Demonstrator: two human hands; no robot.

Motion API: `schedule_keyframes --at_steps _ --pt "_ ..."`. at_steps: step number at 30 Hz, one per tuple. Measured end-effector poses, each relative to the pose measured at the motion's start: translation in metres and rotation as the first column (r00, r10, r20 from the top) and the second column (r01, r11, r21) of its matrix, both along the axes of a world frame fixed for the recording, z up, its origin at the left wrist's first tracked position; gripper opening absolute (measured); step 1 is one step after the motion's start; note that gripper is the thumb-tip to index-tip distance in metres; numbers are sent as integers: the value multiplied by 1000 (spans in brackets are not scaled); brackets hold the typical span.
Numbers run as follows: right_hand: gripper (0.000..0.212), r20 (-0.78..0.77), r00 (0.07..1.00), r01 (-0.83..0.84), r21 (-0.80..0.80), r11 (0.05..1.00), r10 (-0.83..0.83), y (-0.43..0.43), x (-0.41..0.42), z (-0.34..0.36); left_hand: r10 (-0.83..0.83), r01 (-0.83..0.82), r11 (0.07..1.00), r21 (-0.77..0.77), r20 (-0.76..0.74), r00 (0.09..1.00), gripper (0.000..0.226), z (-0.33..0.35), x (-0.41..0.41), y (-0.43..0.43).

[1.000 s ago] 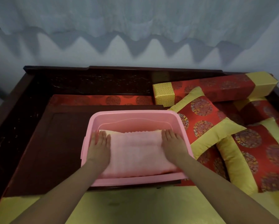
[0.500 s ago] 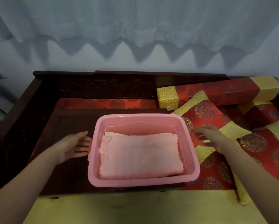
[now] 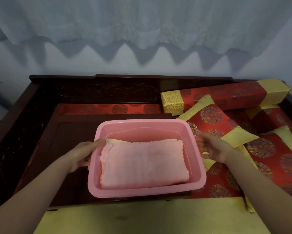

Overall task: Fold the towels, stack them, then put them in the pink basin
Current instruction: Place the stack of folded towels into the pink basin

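Setting: pale draped curtain (image 3: 141, 22) is seen behind a dark wooden daybed (image 3: 108, 92); a low dark table (image 3: 70, 135) is set on it, with red and yellow cushions (image 3: 212, 115) to the right.

Pink basin (image 3: 147, 191): placed on the low table, lying between the two hands.

Towels: a folded pink towel (image 3: 141, 164) is seen lying flat inside the basin, with the edge of a yellow towel (image 3: 118, 141) showing beneath it at the far side. The stack is well inside both hands' reach and touched by neither.

Left hand (image 3: 81, 156): fingers spread apart, nothing clamped; it is laid against the basin's left outer wall, thumb near the rim.

Right hand (image 3: 212, 147): fingers parted, palm turned inward, nothing held; it is held just beside the basin's right wall, and contact cannot be told.

Step in hand: the stack is judged to be already placed, so the task appears near its end.

Next move: little is called for beyond a release, or a firm two-sided grip if the basin is to be shifted.
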State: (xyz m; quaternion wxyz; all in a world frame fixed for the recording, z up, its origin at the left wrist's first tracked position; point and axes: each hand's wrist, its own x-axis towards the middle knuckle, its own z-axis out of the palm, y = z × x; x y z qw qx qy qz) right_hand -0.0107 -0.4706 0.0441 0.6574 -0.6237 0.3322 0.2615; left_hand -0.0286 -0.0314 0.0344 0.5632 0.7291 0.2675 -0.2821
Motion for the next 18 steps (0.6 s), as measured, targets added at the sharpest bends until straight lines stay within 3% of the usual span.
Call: schedule_keyframes --at_steps 3,7,11,18 --pt "38 -30 999 23 38 999 -22 -2 -2 1 50 -54 993 -102 -42 998 70 5 0 1" --pt "31 -18 997 79 20 997 -79 -18 -17 6 41 -48 975 -215 -35 999 68 16 -1 -3" --pt "9 38 988 148 16 989 -148 -46 -52 25 -59 63 965 -255 25 998 50 38 9 -25" --pt "16 106 910 405 -21 914 -401 -129 -171 70 -328 359 898 -256 158 932 31 80 26 -143"
